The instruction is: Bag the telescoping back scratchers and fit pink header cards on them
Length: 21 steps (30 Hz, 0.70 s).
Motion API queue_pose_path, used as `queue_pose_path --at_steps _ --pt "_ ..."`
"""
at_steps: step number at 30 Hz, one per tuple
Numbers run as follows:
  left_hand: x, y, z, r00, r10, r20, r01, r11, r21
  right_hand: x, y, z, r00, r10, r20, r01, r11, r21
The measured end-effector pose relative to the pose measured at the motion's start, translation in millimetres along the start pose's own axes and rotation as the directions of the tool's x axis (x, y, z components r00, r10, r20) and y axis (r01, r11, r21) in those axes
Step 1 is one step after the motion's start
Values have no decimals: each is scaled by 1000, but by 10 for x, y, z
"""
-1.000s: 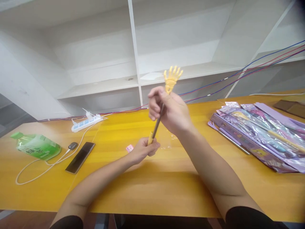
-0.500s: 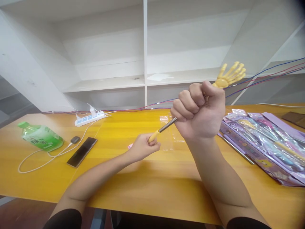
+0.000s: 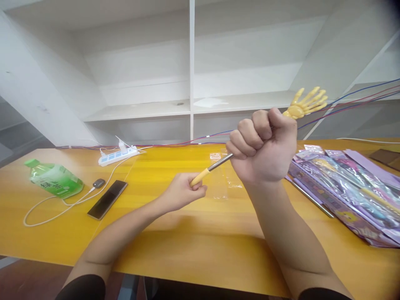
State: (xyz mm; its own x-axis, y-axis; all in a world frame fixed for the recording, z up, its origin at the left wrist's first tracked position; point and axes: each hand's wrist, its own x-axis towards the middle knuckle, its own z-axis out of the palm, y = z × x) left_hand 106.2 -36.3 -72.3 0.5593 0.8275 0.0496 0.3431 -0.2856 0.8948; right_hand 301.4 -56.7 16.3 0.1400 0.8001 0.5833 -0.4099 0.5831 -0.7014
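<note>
A yellow back scratcher [image 3: 294, 111] with a hand-shaped head and a metal rod slants across the middle, above the table. My right hand [image 3: 265, 146] is wrapped in a fist around its upper part, just below the yellow claw head. Lower down, my left hand [image 3: 183, 191] pinches the yellow end of the handle between thumb and fingers. Between my two hands a short stretch of bare metal shaft shows. Under the shaft, a clear plastic sleeve [image 3: 220, 191] lies flat on the wooden table [image 3: 200, 262].
On the right lies a purple bag [image 3: 350, 212] topped with several wrapped items; a thin metal rod [image 3: 312, 199] sits beside it. To the left are a phone [image 3: 108, 200], a green bottle [image 3: 56, 179], a white cable and a power strip [image 3: 118, 156]. White shelving [image 3: 191, 62] stands behind.
My left hand has shifted slightly left, and more of the yellow handle end shows. My right hand and the claw head have moved a little to the right, the head also slightly lower.
</note>
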Motion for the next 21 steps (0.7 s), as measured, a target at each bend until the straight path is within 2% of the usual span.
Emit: queue_pose_path --at_steps 6,12,16,21 --pt "-56 101 -120 989 121 -89 -111 988 106 5 6 -26 998 -22 57 18 997 76" --pt "-192 182 -286 945 260 -200 -266 964 -8 -8 68 -30 999 -26 -45 29 996 84" --pt "-213 168 -282 910 315 -271 -309 949 68 -65 113 -15 996 -64 -68 71 992 102" --pt "-201 174 -232 881 346 -322 -355 934 30 -123 144 24 988 -132 -80 142 980 140"
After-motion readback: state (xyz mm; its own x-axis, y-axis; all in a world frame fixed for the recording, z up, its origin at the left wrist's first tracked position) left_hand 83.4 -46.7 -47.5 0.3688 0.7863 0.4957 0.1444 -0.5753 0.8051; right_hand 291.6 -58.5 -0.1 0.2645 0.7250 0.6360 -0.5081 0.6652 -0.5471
